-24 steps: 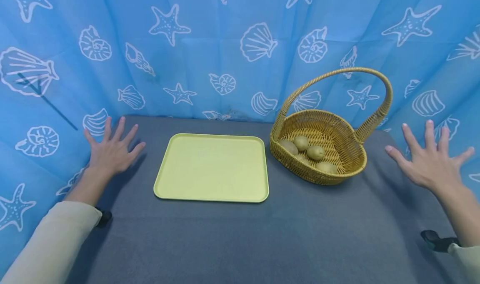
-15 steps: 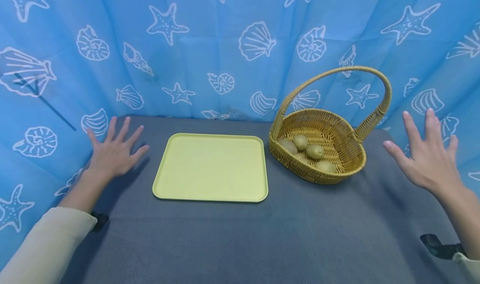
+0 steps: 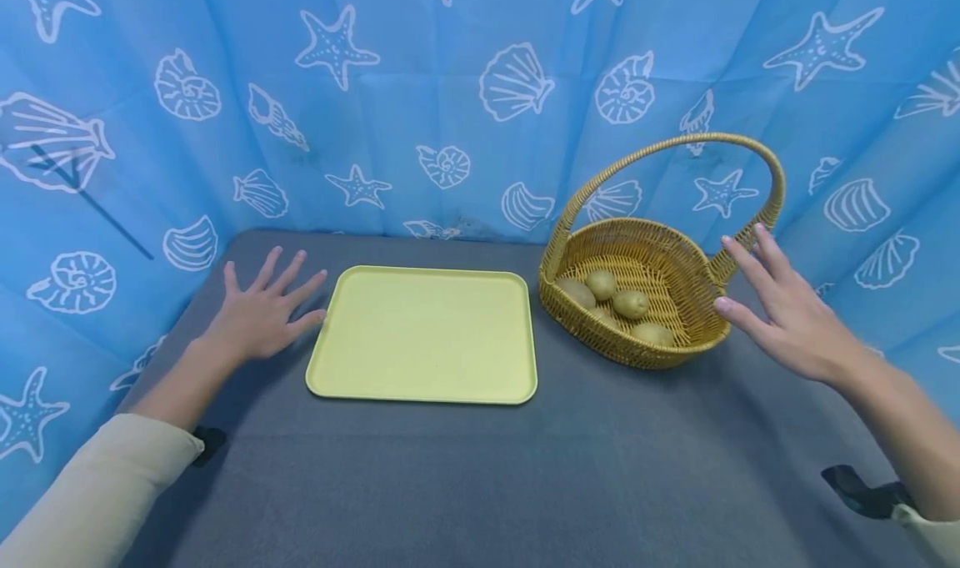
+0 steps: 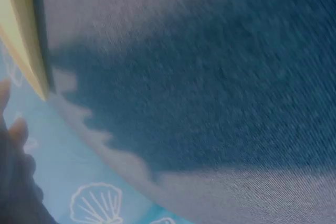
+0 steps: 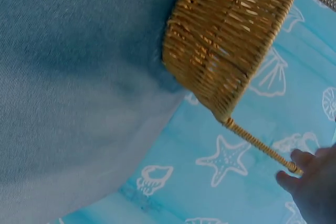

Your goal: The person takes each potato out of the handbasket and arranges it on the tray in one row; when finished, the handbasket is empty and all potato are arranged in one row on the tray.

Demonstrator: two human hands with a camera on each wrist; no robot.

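Observation:
A yellow rectangular tray lies flat on the table, bare on top. To its right stands a wicker basket with a tall arched handle. Several potatoes lie inside, mostly along its left and front side. My left hand hovers with fingers spread at the tray's left edge; whether the thumb touches the rim I cannot tell. My right hand is at the basket's right side, fingers extended and overlapping the handle's right base in the head view. In the right wrist view, the basket's woven outer wall shows near the fingertips.
A grey cloth covers the table. Behind and at both sides hangs a blue curtain printed with white shells and starfish. A dark strap device sits at the right wrist, another at the left.
My right hand has moved left from the curtain side to the basket. The left hand has moved right toward the tray. Tray, basket and potatoes have stayed put.

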